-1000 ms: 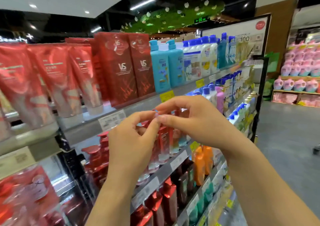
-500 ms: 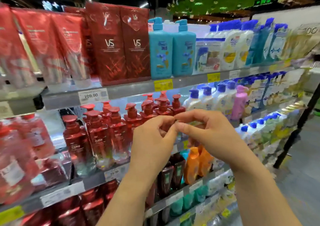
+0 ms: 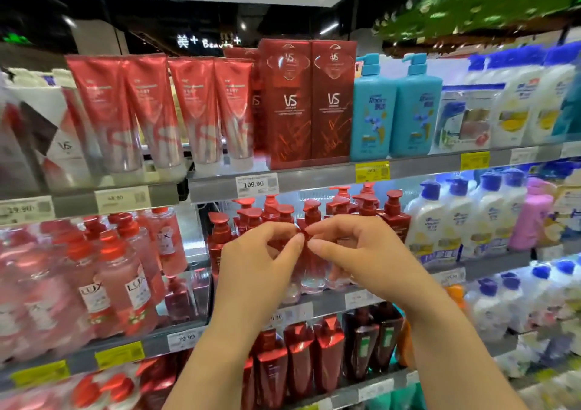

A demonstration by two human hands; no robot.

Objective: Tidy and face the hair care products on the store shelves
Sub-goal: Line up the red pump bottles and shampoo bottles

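Note:
My left hand (image 3: 261,262) and my right hand (image 3: 361,252) are raised side by side in front of the middle shelf. On each hand the thumb and forefinger are pinched together, and the two pinches nearly touch. No held object is clearly visible between the fingers. Right behind the fingertips stand several red pump bottles (image 3: 220,240), partly hidden by my hands. On the shelf above stand two tall red VS boxes (image 3: 289,104), with red tubes (image 3: 157,111) to their left.
Two teal pump bottles (image 3: 393,111) stand right of the boxes. Pink Lux bottles (image 3: 125,277) fill the left of the middle shelf and white blue-capped bottles (image 3: 440,221) the right. Dark red bottles (image 3: 298,362) sit below. Price tags line the grey shelf edge (image 3: 314,177).
The view has swung left to face the shelves squarely. My hands stay pinched together and now sit in front of the red pump bottles.

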